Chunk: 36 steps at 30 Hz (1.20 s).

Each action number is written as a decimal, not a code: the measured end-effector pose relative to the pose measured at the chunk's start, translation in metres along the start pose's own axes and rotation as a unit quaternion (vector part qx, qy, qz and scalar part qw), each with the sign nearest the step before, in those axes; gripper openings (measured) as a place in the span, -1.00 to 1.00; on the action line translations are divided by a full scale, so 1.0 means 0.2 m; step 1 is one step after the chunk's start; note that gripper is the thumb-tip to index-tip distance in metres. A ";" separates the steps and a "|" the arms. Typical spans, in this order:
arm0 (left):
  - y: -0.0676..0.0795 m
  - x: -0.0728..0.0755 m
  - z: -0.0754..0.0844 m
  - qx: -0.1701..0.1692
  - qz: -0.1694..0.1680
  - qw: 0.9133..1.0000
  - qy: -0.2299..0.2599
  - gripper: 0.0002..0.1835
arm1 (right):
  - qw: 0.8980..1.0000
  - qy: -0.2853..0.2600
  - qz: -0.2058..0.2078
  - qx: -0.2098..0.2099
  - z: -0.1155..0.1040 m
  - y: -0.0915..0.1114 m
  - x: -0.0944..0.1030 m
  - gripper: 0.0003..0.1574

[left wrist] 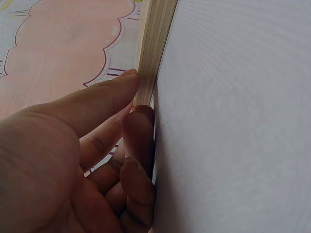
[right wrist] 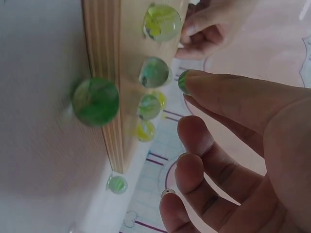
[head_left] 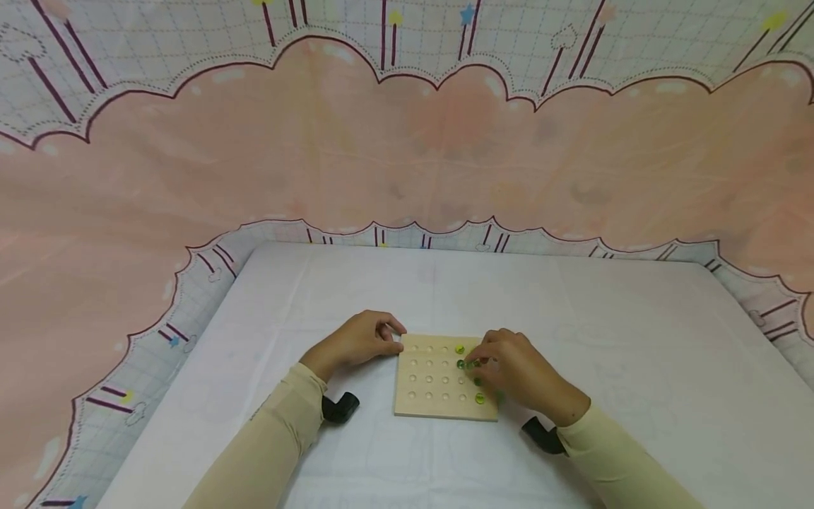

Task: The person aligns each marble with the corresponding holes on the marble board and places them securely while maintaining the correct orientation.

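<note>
A square wooden board (head_left: 429,406) with rows of round hollows lies flat before me. My left hand (head_left: 357,339) holds its far left corner, the thumb (left wrist: 129,82) against the side face and the fingers curled at the corner. Over the board's right part, my right hand (head_left: 521,367) pinches a green marble (right wrist: 182,82) between thumb and forefinger, the other fingers loosely bent. Glass marbles sit along the right side of the board, among them a yellow-green one (right wrist: 162,23) and a green one (right wrist: 154,72). The right hand partly hides them in the head view.
Off the board's right edge, a green marble (right wrist: 95,101) and another green marble (right wrist: 117,184) lie on the white tabletop (head_left: 356,466). A patterned pink and white cloth (head_left: 407,155) hangs behind the table. Black wrist devices, left (head_left: 340,408) and right (head_left: 543,435), stick out below the sleeves.
</note>
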<state>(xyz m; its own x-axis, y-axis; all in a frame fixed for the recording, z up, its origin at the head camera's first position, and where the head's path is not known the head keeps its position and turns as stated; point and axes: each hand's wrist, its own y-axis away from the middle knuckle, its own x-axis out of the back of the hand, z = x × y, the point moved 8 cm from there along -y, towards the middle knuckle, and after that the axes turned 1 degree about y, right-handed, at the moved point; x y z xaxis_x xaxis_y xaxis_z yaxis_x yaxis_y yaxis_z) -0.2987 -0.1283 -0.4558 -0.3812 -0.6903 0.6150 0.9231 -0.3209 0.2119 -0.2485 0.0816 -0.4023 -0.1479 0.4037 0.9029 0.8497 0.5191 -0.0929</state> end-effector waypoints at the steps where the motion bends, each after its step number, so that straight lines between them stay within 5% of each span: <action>1: 0.00 0.00 0.00 0.001 0.000 1.000 0.000 -0.75 | 1.000 0.003 0.000 0.006 -0.01 0.00 0.00 -0.81; 36: 0.00 -0.01 -0.01 0.004 0.004 1.000 -0.013 -0.75 | 0.997 0.057 -0.008 0.045 -0.05 0.02 -0.08 -0.78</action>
<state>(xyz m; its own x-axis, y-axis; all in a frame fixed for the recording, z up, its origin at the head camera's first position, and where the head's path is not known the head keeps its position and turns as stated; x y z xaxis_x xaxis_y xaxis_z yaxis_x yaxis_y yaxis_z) -0.2992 -0.1291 -0.4589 -0.3732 -0.6751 0.6363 0.9262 -0.3108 0.2135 -0.2372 0.0698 -0.4138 -0.0978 0.3102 0.9456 0.7981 0.5921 -0.1117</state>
